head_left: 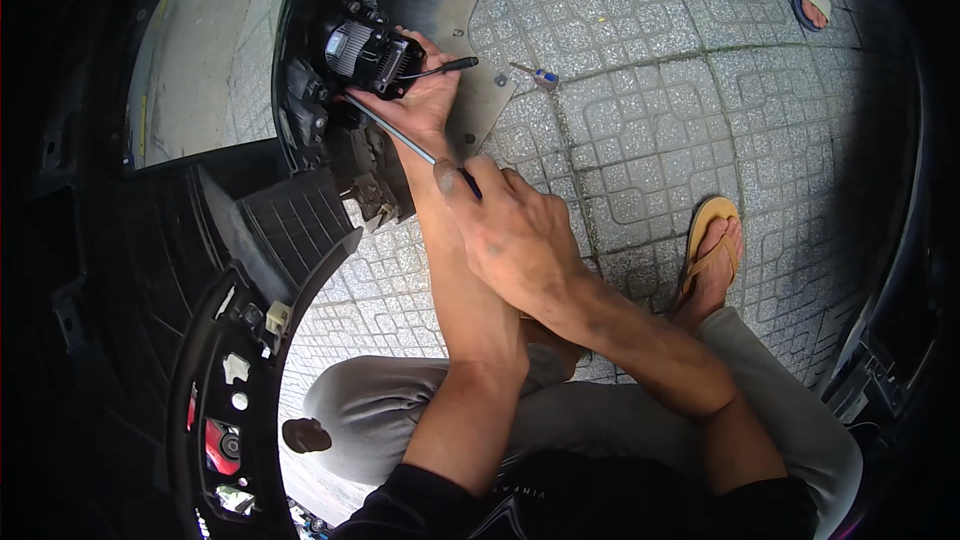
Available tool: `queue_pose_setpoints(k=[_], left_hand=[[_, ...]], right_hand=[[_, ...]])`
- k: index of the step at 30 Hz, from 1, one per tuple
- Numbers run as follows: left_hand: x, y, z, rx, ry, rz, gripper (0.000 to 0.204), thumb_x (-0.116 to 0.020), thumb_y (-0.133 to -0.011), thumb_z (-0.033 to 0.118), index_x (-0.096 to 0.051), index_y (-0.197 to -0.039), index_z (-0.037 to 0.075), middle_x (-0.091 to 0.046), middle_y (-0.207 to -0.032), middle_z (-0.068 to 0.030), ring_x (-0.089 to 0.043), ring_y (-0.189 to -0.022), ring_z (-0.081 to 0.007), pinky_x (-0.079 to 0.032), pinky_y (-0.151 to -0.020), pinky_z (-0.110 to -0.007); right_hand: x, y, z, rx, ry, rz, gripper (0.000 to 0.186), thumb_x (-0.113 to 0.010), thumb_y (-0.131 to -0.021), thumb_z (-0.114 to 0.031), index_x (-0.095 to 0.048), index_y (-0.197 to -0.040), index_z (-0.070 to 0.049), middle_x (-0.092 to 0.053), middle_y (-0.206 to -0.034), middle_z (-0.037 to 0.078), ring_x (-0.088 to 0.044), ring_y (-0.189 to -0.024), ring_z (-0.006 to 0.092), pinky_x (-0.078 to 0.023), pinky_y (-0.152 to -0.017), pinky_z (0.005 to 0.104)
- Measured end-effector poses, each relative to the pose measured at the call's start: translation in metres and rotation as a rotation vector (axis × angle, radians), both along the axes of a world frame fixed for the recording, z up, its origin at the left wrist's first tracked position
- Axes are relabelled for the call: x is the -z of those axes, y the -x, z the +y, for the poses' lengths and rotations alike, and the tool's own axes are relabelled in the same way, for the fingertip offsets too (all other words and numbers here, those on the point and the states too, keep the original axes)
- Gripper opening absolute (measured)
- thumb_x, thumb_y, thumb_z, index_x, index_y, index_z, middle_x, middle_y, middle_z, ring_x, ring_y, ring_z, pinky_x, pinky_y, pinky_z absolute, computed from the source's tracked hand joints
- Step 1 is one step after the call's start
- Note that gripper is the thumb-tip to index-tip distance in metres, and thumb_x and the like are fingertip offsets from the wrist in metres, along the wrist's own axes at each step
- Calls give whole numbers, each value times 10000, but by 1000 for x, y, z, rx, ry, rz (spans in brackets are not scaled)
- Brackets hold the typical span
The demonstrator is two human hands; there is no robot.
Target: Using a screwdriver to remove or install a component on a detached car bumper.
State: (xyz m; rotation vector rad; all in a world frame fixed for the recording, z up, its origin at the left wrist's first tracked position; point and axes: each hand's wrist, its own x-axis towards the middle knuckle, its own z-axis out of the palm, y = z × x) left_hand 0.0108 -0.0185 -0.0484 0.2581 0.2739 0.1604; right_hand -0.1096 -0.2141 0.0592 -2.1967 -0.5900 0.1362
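A black module with metal cooling fins (372,55) sits beside the dark plastic vehicle parts at the upper left. My left hand (428,100) cradles it from below, palm up, with the fingers curled behind it. A short black cable with a plug (458,65) sticks out of the module across my palm. My right hand (515,230) is closed around the dark handle of a screwdriver (395,132). The long metal shaft slants up and left over my left wrist, and its tip ends by the module's lower edge. Whether the tip sits on a screw cannot be seen.
Black panels and a curved frame (185,405) with holes line the left side. A short blue-handled screwdriver (545,78) lies on the patterned paving (640,130). Another person's sandalled foot (812,2) stands at the upper right. My sandalled foot (712,255) rests at right.
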Motion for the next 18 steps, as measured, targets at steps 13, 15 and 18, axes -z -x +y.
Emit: queue_pose_setpoints(k=[13,15,18], left_hand=[[-14,1,-15,-112,73,82,834,-514,-763,912,-677,-1212,228,-710,-1133,-15,-686,-1019,-239,-411,-945,-527],[-12,1,-12,-99,74,67,841,-515,-759,915,-676,-1211,224,-710,-1132,-15,-683,-1025,-240,-411,-950,-519],[-9,1,-13,-97,72,62,855,-519,-751,919,-676,-1209,214,-710,-1133,-18,-678,-1035,-239,-411,-959,-498]], right_hand=[[26,-24,-4,13,-1253,1545,288,-635,-996,-188,-622,-1187,27,-712,-940,116,-635,-658,125,-442,-456,241],[26,-27,-4,-23,-1225,1596,355,-658,-996,-174,-561,-1277,19,-676,-1072,150,-595,-665,105,-425,-448,227],[10,-19,-2,-24,-744,908,400,-701,-959,-153,-530,-1287,-3,-654,-1113,154,-605,-672,139,-470,-479,266]])
